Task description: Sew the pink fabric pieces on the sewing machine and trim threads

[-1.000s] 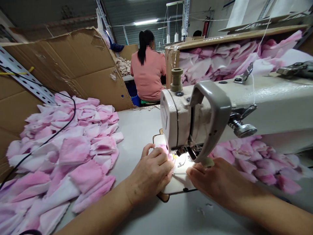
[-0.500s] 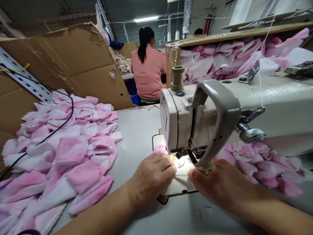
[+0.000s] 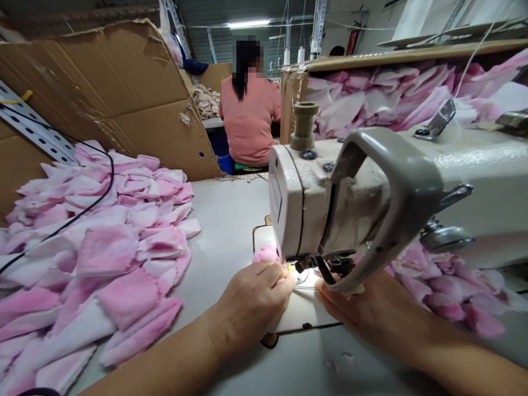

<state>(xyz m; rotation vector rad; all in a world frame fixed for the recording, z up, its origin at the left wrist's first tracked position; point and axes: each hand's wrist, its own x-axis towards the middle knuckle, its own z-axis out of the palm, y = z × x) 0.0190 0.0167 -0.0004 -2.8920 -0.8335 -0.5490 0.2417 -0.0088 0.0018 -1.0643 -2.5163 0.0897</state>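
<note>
My left hand (image 3: 258,300) is closed beside the needle area of a sewing machine (image 3: 350,187), its fingertips pinching a pink fabric piece (image 3: 266,254) that shows just beyond the knuckles. To the right, my right hand (image 3: 367,300) lies low at the machine's bed, with its fingers drawn together and partly behind the grey curved guard (image 3: 412,181). Whatever those fingers hold is hidden. A lamp lights the metal needle plate (image 3: 303,308) between both hands.
Pink and white fabric pieces (image 3: 111,247) are heaped on the table at left, a black cable (image 3: 101,198) across them. More pieces (image 3: 449,280) lie under the machine arm. Cardboard (image 3: 136,104) stands behind; a box (image 3: 293,99) holds more fabric. A person (image 3: 249,121) sits ahead.
The view has shifted slightly, so the machine appears larger and the left heap further left. Both hands stay near the needle, with little visible movement.
</note>
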